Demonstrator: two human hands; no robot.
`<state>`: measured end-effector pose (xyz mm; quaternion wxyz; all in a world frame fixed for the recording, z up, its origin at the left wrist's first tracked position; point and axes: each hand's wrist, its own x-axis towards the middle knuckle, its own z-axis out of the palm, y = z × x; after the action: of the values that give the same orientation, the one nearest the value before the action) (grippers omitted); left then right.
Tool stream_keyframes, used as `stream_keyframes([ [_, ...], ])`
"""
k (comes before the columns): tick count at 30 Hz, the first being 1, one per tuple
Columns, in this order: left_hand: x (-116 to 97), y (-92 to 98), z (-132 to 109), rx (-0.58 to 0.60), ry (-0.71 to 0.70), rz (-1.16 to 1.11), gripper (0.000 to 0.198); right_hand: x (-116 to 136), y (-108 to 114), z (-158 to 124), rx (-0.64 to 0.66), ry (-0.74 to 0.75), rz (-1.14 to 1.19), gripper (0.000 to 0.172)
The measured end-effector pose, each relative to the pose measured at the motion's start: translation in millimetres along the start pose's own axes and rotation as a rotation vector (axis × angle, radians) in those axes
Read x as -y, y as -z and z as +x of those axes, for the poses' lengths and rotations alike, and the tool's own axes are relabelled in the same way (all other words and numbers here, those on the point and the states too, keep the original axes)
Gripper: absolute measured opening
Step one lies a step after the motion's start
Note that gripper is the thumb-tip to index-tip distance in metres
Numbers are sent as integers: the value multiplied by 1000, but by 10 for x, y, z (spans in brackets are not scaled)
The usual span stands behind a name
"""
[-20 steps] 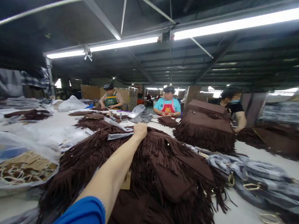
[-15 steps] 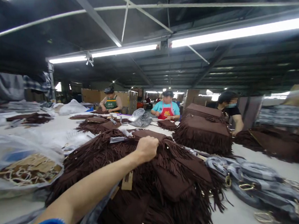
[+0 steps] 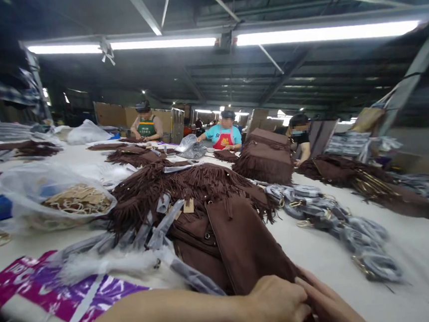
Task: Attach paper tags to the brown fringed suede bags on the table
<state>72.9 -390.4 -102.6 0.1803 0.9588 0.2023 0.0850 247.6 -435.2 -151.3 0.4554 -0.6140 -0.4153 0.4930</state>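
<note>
Drawn back from the fringed pile, the left hand is gripping the near end of a brown bag in curled fingers; the right hand is touching it, grip unclear. Beyond, the pile is lying unhandled.

This was a factory workshop: tube lights hung beneath metal beams, and aproned people worked beyond a surface heaped with fringed brown pieces.
</note>
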Motion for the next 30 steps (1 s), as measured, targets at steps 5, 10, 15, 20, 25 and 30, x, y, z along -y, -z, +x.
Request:
stream_keyframes([
  [5,-165,188,-155,62,-248,-134,26,606,397,-29,28,208,-154,46],
  [10,284,450,-538,-32,25,-77,25,673,679,-32,-258,260,-731,33],
  [15,454,277,-619,25,148,2,22,439,384,-118,-543,241,-998,32],
  [20,-42,67,-532,92,41,140,36,289,-64,-624,-450,197,-1137,25],
  [25,-428,-178,-189,32,23,124,48,67,-144,-936,-356,159,-1095,26],
  [30,-452,-265,158,128,107,134,42,-147,48,-854,-391,149,-738,41],
])
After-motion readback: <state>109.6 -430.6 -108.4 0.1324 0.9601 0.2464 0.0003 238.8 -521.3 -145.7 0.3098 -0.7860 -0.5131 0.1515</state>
